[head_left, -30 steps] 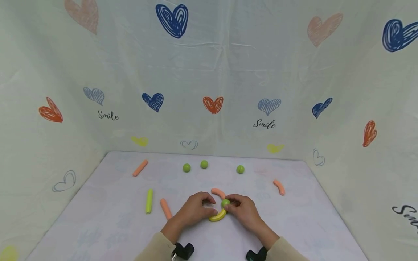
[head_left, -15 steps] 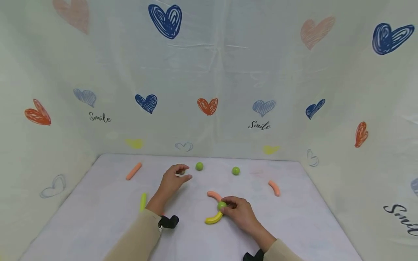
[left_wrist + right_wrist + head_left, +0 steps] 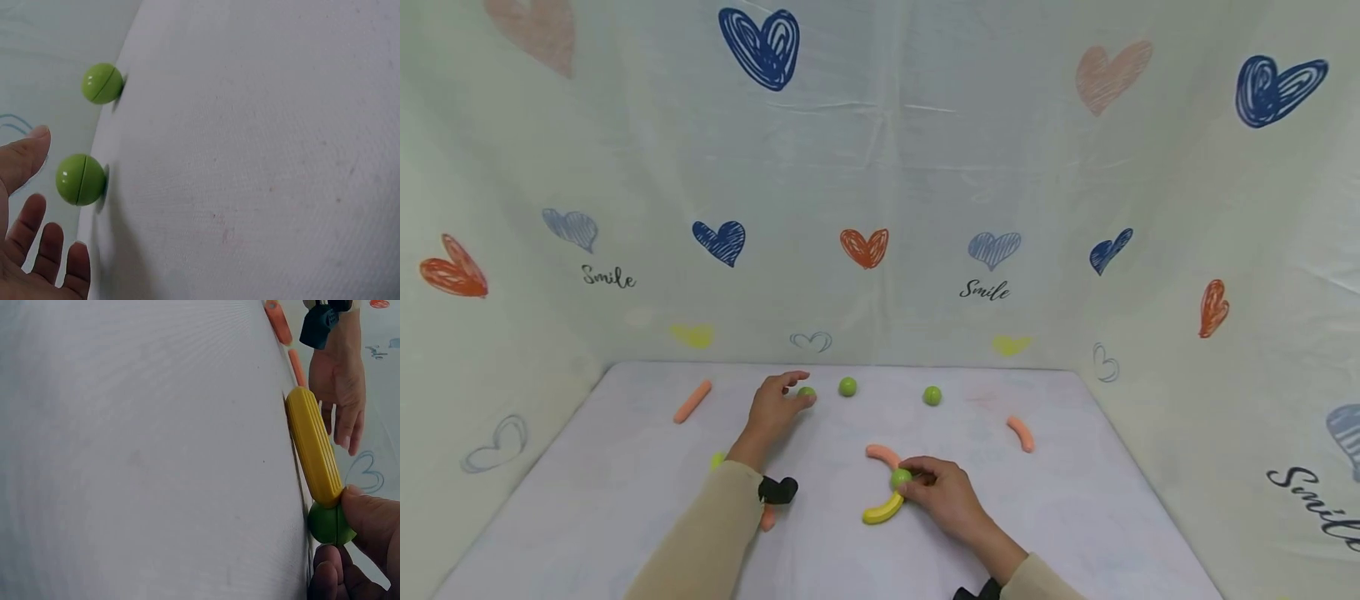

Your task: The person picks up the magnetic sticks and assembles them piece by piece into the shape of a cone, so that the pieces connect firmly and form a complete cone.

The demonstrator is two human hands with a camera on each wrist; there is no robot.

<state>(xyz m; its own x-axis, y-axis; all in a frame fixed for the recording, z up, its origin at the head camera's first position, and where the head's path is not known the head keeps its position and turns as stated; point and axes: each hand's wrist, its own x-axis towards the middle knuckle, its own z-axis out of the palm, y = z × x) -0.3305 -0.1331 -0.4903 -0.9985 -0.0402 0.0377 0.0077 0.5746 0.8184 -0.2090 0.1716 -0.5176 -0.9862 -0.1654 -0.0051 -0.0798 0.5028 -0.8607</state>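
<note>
My right hand (image 3: 946,497) pinches a green ball (image 3: 901,478) between thumb and fingers. A yellow curved rod (image 3: 882,509) with ridged sides meets that ball from below, and an orange curved rod (image 3: 883,454) lies against its far side. At the back left, my left hand (image 3: 771,410) reaches round another green ball (image 3: 807,392) with thumb and fingers spread. In the left wrist view that seamed ball (image 3: 80,180) sits beyond the fingertips, apart from them. A further green ball (image 3: 847,387) is just to its right.
A third loose green ball (image 3: 932,396) lies at the back. To the right is an orange curved rod (image 3: 1020,434); a straight orange rod (image 3: 692,402) is at the far left. My left forearm partly covers a yellow-green rod (image 3: 717,460) and another orange rod (image 3: 767,517).
My left hand has let go of the joined pieces and moved away to the back-left ball. The right hand keeps its pinch on the green ball. The head view has turned slightly right.
</note>
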